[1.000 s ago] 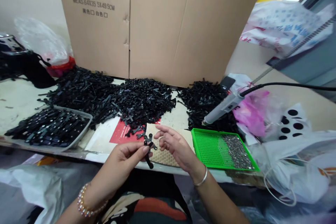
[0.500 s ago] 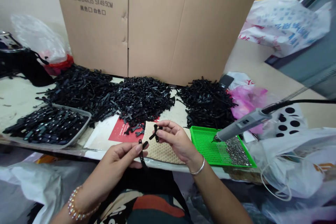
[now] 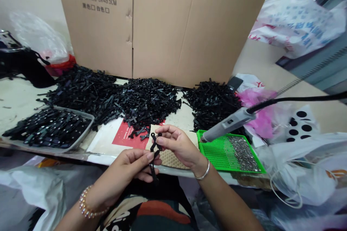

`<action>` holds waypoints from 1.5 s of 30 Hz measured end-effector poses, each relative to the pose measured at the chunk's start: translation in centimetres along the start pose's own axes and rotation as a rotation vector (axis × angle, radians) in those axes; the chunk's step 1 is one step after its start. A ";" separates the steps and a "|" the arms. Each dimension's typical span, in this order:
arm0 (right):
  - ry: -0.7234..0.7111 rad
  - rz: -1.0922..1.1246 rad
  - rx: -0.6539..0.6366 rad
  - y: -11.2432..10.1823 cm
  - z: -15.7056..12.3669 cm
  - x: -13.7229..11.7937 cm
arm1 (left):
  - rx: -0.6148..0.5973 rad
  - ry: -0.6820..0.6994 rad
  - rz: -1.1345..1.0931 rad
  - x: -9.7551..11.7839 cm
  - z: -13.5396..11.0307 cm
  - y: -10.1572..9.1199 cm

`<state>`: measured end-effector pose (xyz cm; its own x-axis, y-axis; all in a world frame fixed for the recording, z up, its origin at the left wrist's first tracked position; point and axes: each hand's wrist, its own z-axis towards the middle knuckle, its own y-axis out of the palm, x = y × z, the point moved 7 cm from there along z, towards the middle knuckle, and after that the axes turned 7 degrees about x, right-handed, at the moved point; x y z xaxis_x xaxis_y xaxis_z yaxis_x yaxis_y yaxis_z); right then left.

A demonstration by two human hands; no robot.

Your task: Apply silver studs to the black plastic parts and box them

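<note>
My left hand [image 3: 132, 166] pinches dark strip-like parts [image 3: 153, 174] between thumb and fingers, their lower ends hanging below the fingertips. Just above, my right hand [image 3: 180, 146] grips a small black X-shaped piece [image 3: 154, 139] with round holed ends. The two held pieces meet or overlap between my fingertips; whether they are joined I cannot tell. Both hands are over the front edge of a tan honeycomb-patterned mat [image 3: 173, 157]. Right of it, a grey electric screwdriver [image 3: 227, 124] hangs with its tip over a green perforated tray [image 3: 214, 155] holding small metal screws [image 3: 244, 151].
Heaps of black parts lie along the back: a left heap [image 3: 84, 86], a middle heap [image 3: 149, 101] and a right heap [image 3: 214, 101]. A clear plastic tub [image 3: 90, 119] of strips stands left. Behind rises a large cardboard box [image 3: 162, 25]. Plastic bags [image 3: 306, 166] crowd the right.
My left hand has moved slightly right and down, bringing its strips against the piece in my right hand. The hanging screwdriver has swung left over the green tray.
</note>
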<state>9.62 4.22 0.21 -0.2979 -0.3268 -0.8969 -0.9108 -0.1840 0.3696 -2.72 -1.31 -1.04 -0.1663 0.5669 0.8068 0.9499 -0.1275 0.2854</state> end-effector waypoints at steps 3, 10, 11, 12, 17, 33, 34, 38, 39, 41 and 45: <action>0.012 0.020 0.000 0.0 0.1 0.2 | -0.017 -0.006 -0.017 -0.1 0.2 0.0; 0.041 0.049 -0.018 -0.1 0.1 0.6 | -0.038 -0.010 -0.045 0.1 0.1 0.3; 0.045 0.052 -0.020 -0.2 0.1 0.6 | -0.039 -0.012 -0.044 0.1 0.1 0.4; 0.050 0.055 -0.023 -0.2 0.2 0.7 | -0.040 -0.014 -0.043 0.1 0.1 0.4; 0.068 0.051 -0.027 -0.4 0.3 0.8 | -0.039 -0.023 -0.035 0.0 0.3 0.4; 0.106 0.125 -0.058 -0.7 0.2 1.3 | -0.028 -0.038 -0.013 0.5 0.5 0.1; 0.103 0.124 -0.059 -0.7 0.2 1.3 | -0.025 -0.039 -0.015 0.5 0.6 0.1; 0.081 0.111 -0.069 -0.7 0.1 1.1 | -0.002 -0.022 0.011 0.5 0.8 0.1; 0.067 0.104 -0.074 -0.6 0.0 0.9 | 0.001 -0.018 0.018 0.5 0.8 0.0; 0.029 0.089 -0.083 -0.7 -0.1 0.6 | 0.009 -0.014 0.023 0.5 1.0 0.0; -0.034 0.062 -0.082 -0.8 -0.2 0.3 | 0.030 -0.008 0.019 0.4 1.2 -0.1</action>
<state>10.31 4.09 -0.28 -0.3635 -0.3085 -0.8790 -0.8646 -0.2398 0.4416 -2.61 -0.13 -1.39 -0.1461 0.5708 0.8080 0.9604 -0.1142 0.2543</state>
